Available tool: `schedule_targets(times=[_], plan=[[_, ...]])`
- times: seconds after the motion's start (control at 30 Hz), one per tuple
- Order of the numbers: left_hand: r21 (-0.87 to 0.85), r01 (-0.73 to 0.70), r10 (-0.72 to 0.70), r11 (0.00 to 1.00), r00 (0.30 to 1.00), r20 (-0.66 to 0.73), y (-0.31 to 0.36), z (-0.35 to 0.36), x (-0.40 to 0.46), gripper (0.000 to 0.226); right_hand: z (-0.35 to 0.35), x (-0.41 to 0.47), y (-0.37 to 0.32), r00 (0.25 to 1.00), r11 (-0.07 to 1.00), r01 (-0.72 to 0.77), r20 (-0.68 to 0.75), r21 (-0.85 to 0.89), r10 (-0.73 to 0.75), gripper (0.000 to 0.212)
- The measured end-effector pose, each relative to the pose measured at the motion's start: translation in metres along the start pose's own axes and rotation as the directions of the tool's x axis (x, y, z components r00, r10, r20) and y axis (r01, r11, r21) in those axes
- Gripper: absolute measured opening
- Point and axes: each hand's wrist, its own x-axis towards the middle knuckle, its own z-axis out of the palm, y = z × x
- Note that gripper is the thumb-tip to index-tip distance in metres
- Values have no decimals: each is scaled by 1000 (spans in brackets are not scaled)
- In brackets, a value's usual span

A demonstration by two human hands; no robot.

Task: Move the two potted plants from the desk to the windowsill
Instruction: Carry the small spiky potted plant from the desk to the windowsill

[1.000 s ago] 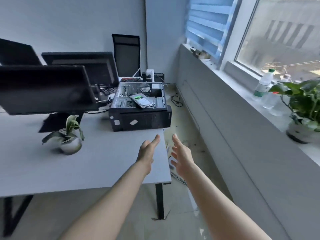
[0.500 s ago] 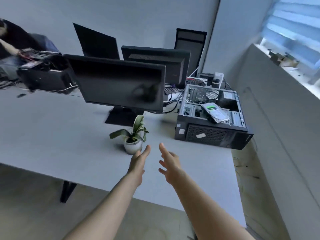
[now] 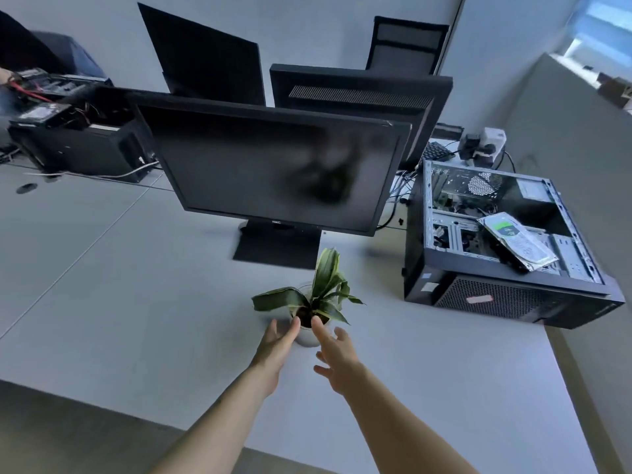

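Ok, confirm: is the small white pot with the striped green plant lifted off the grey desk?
No, the small white pot sits on the grey desk.

Office / IT bench: white desk (image 3: 136, 302) w/ dark monitors (image 3: 273, 172) just beyond the fingertips (image 3: 294, 323), opened PC case (image 3: 496, 248) to their right, mesh chair (image 3: 407, 46) behind.

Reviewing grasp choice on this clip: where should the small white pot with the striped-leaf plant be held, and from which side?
Judging by its pose, grip the round white pot low on its bare wall, one palm each side, coming from the near desk edge. The leaves splay over the rim, so a top grab would likely crush them. The left hand and right hand are open, flanking it.
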Motion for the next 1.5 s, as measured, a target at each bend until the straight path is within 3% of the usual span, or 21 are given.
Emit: schedule_targets(times=[0.1, 0.23, 0.3, 0.73, 0.9, 1.13, 1.33, 1.5], plan=[[9, 9, -9, 1000, 998, 69, 2, -7, 14, 109, 6, 10, -1, 1000, 999, 5, -26, 37, -4, 85], [-6, 5, -4, 1000, 990, 141, 6, -7, 26, 83, 4, 17, 0, 1000, 999, 10, -22, 54, -9, 42], [6, 4, -5, 1000, 984, 176, 7, -4, 28, 68, 2, 20, 1, 1000, 998, 9, -10, 63, -8, 34], [48, -11, 1, 999, 977, 212, 7, 12, 8, 60, -14, 8, 8, 995, 995, 84, -56, 48, -81, 38], [195, -70, 0, 978, 940, 341, 3, 63, -24, 11, -73, -26, 9, 982, 981, 150, -132, 126, -134, 23], [202, -112, 16, 973, 904, 428, -1, 104, -41, 15, -110, -49, 14, 964, 962, 204, -208, 182, -165, 34], [315, -166, -64, 935, 791, 608, -27, 188, -83, 13, -195, -110, 36, 909, 905, 313, -369, 289, -196, 43], [416, -244, -143, 876, 691, 708, -61, 257, -122, 50, -263, -160, 62, 841, 852, 383, -517, 357, -161, 56]])
